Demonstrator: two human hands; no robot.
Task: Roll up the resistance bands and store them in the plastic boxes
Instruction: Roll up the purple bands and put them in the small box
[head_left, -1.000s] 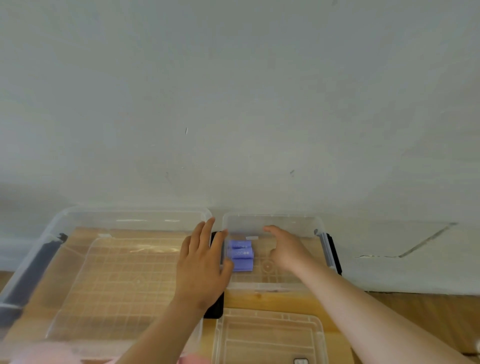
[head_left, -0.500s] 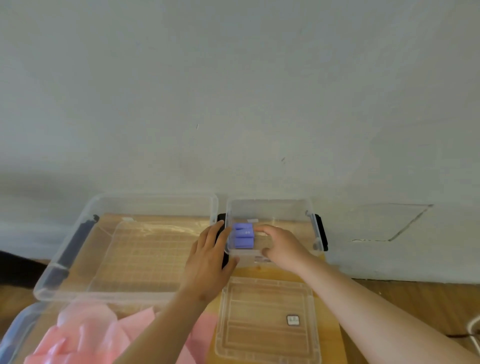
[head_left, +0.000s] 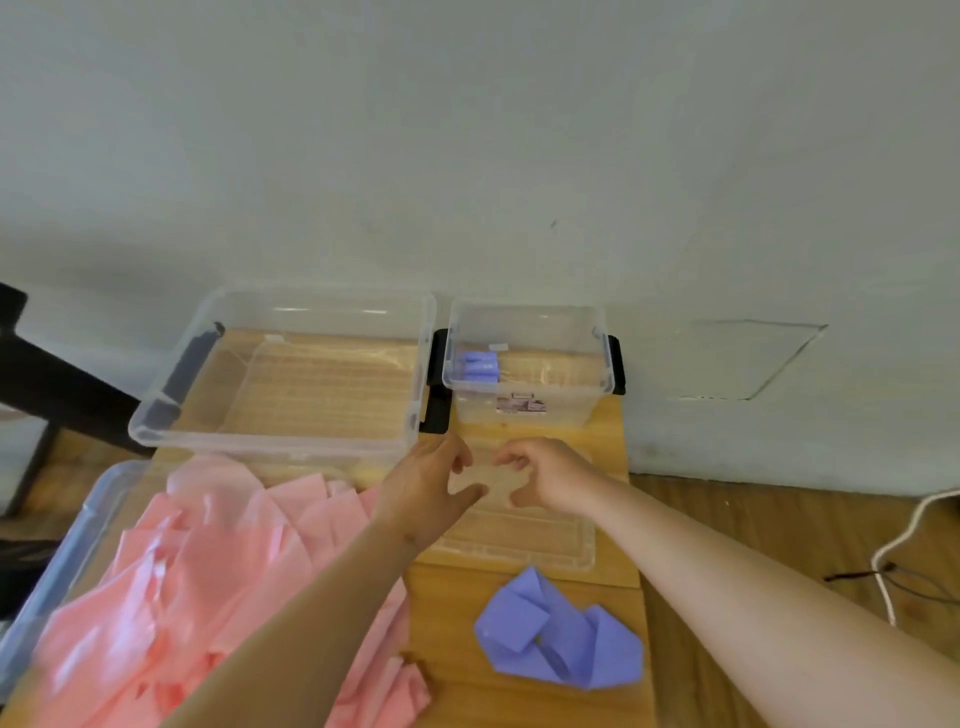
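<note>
Several tight purple resistance-band rolls (head_left: 480, 366) sit in the small clear plastic box (head_left: 545, 322), upper centre; left hand (head_left: 431, 488) and right hand (head_left: 545, 478) hover loosely curled, empty.

Left grip (head_left: 431, 486) loosely curled; right grip (head_left: 540, 478) likewise, seemingly empty.

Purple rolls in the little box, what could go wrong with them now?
The purple rolls sit loose at the left end of the small clear box; nothing visible holds them shut, so they might spring open. That box is uncovered, a clear lid lying on the table in front, so a knock could spill them. The unrolled purple band lies near the table's right edge and might slide off.
</note>
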